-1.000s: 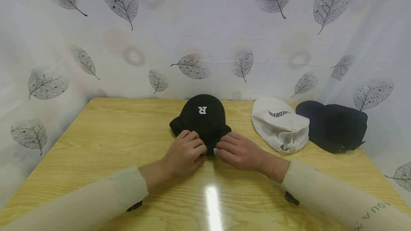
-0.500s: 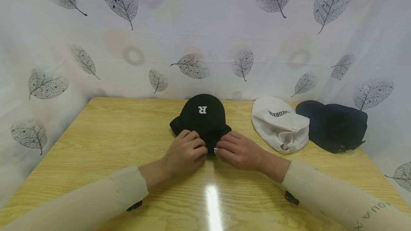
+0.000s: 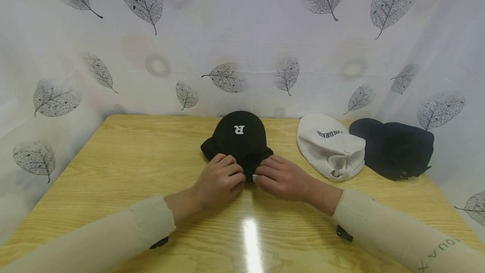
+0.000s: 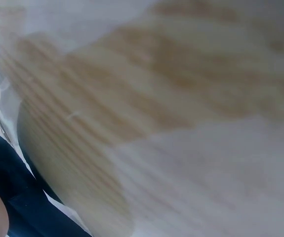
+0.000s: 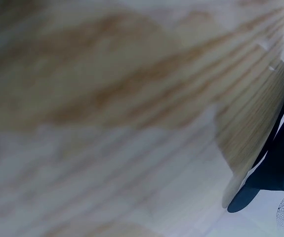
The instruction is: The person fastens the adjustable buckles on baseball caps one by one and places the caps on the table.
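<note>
In the head view a black cap (image 3: pixel 240 144) with a white letter R rests on the table near its middle, crown toward the far side. My left hand (image 3: pixel 219 178) grips the near edge of this cap with curled fingers. Close beside it, my right hand (image 3: pixel 282 178) holds the same edge from the right. A small white tag (image 3: pixel 255 178) shows at the cap's edge between the hands. Both thumbs are hidden. Part of the dark cap (image 4: pixel 38 212) appears at the lower left of the left wrist view, and the dark cap (image 5: pixel 277 160) also shows at right in the right wrist view.
A cream cap (image 3: pixel 331 146) with dark lettering lies on the wooden table (image 3: pixel 132 159) to the right. Beyond it, a dark navy cap (image 3: pixel 394 151) sits near the right edge, touching or overlapping it. A leaf-patterned white curtain (image 3: pixel 242 33) stands behind the table.
</note>
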Demonstrator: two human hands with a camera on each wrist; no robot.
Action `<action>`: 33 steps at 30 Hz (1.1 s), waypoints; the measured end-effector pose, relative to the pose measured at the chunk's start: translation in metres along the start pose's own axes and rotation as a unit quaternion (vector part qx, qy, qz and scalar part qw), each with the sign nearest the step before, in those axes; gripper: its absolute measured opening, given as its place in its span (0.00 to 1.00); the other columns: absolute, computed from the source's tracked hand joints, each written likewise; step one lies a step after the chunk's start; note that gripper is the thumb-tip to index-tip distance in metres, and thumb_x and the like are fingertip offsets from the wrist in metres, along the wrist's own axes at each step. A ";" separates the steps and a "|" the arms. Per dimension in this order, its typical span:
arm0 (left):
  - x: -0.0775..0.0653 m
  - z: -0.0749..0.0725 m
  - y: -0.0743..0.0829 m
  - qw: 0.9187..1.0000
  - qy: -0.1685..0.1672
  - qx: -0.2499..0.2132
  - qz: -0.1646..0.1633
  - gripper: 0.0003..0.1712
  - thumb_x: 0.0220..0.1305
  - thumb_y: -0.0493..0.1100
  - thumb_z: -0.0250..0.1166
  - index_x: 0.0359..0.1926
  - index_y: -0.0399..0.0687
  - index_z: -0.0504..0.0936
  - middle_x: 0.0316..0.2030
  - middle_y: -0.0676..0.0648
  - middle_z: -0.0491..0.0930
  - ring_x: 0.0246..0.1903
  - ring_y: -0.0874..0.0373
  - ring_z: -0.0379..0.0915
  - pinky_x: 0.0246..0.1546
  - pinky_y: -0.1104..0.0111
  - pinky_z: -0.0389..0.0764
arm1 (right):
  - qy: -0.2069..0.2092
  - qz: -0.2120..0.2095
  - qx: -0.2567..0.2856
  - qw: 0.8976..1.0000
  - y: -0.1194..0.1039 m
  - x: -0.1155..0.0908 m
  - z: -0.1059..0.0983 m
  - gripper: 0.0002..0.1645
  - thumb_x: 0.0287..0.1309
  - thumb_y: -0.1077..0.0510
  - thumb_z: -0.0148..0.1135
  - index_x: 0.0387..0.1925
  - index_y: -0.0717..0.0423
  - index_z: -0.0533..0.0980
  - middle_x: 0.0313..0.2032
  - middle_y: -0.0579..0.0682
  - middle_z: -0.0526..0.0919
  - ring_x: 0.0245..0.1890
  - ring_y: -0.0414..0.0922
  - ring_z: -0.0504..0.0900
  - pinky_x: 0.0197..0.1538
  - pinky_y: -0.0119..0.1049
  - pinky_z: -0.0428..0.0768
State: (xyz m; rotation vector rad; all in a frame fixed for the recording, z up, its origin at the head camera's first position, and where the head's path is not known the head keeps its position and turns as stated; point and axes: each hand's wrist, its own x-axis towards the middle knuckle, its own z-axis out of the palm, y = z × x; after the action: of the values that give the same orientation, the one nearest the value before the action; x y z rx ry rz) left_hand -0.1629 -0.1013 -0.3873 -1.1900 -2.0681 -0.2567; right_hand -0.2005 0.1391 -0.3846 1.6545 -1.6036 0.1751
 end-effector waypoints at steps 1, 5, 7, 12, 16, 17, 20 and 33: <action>0.000 0.000 0.000 1.000 0.000 -0.002 0.000 0.02 0.54 0.41 0.72 0.27 0.52 0.87 0.29 0.54 0.83 0.34 0.58 0.73 0.40 0.65 0.72 | -0.001 -0.001 0.000 1.000 0.000 0.000 0.000 0.04 0.63 0.61 0.60 0.34 0.58 0.79 0.36 0.50 0.85 0.36 0.46 0.81 0.41 0.39 0.79; 0.000 0.001 0.000 1.000 -0.005 -0.007 -0.002 0.02 0.54 0.40 0.72 0.27 0.52 0.87 0.29 0.54 0.83 0.34 0.58 0.73 0.40 0.65 0.72 | -0.002 -0.005 0.001 1.000 0.001 0.000 0.000 0.04 0.63 0.62 0.60 0.33 0.58 0.79 0.36 0.50 0.85 0.36 0.47 0.81 0.41 0.39 0.78; 0.000 0.000 0.000 1.000 -0.007 -0.010 -0.005 0.02 0.54 0.40 0.72 0.27 0.52 0.87 0.30 0.54 0.83 0.35 0.58 0.73 0.41 0.65 0.72 | -0.001 -0.007 0.001 1.000 0.001 0.001 0.000 0.04 0.63 0.62 0.60 0.33 0.58 0.78 0.36 0.50 0.85 0.36 0.47 0.81 0.41 0.39 0.78; -0.001 -0.001 0.000 1.000 -0.009 -0.014 -0.010 0.02 0.54 0.40 0.73 0.27 0.52 0.87 0.30 0.54 0.84 0.35 0.58 0.73 0.41 0.65 0.73 | -0.002 -0.008 0.003 1.000 0.001 0.002 0.000 0.04 0.64 0.62 0.59 0.33 0.57 0.78 0.37 0.50 0.84 0.37 0.47 0.81 0.41 0.39 0.78; 0.000 -0.001 0.000 1.000 -0.010 -0.016 -0.005 0.02 0.55 0.40 0.72 0.28 0.52 0.87 0.30 0.54 0.83 0.35 0.58 0.73 0.41 0.66 0.72 | -0.001 -0.006 0.000 1.000 0.000 0.002 0.001 0.05 0.64 0.62 0.58 0.33 0.57 0.78 0.36 0.50 0.84 0.36 0.47 0.81 0.40 0.39 0.78; 0.000 -0.001 0.000 1.000 -0.010 -0.016 -0.004 0.02 0.55 0.40 0.72 0.28 0.52 0.87 0.30 0.54 0.84 0.35 0.58 0.73 0.41 0.66 0.72 | 0.000 -0.004 0.000 1.000 0.000 0.001 0.001 0.05 0.64 0.62 0.58 0.33 0.57 0.79 0.36 0.50 0.84 0.35 0.46 0.81 0.40 0.39 0.78; 0.001 -0.001 0.001 1.000 -0.007 -0.018 -0.004 0.02 0.55 0.40 0.72 0.28 0.52 0.87 0.30 0.55 0.84 0.35 0.58 0.73 0.41 0.66 0.73 | -0.003 0.000 0.000 1.000 -0.001 0.001 0.001 0.05 0.64 0.62 0.58 0.33 0.57 0.79 0.36 0.50 0.85 0.36 0.46 0.81 0.40 0.39 0.78; 0.005 0.001 0.001 1.000 0.000 -0.019 -0.011 0.02 0.55 0.40 0.72 0.27 0.51 0.87 0.29 0.54 0.84 0.34 0.58 0.73 0.41 0.65 0.73 | -0.013 0.001 0.008 1.000 0.001 0.001 -0.004 0.05 0.65 0.62 0.59 0.35 0.59 0.79 0.37 0.51 0.85 0.37 0.48 0.81 0.42 0.40 0.79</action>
State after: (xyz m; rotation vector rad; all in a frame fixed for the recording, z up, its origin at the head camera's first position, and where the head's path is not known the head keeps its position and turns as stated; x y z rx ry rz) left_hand -0.1641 -0.0966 -0.3848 -1.1905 -2.0860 -0.3085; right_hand -0.1991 0.1407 -0.3805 1.6726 -1.6274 0.1694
